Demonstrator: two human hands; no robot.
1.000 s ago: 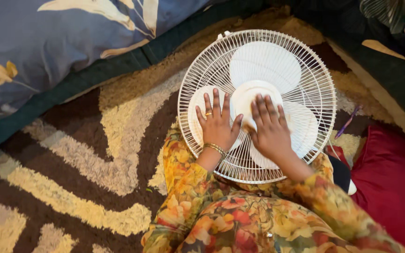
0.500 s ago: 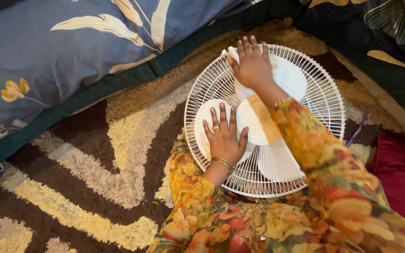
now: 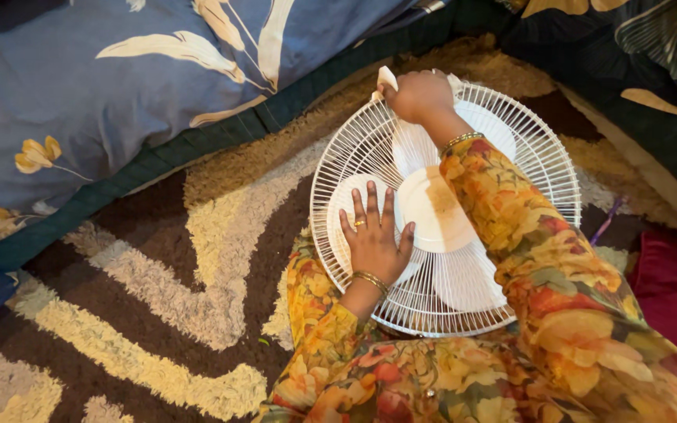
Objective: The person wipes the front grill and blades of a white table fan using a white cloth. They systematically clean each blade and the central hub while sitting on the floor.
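right hand (image 3: pixel 417 95) reached fan grille (image 3: pixel 542 149) far rim | left hand (image 3: pixel 374 239) flat

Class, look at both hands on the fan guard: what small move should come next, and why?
Probably pull the clip at the far rim open: the right hand is closed on it there, while the left hand lies flat on the white wire guard, steadying it.

Both arms wear long, loose sleeves in a busy floral print, yellow and orange with red blooms and touches of green. The left hand (image 3: pixel 375 241) shows a gold ring on one finger and gold bangles at the wrist. The right hand (image 3: pixel 419 95) has a gold bangle too.
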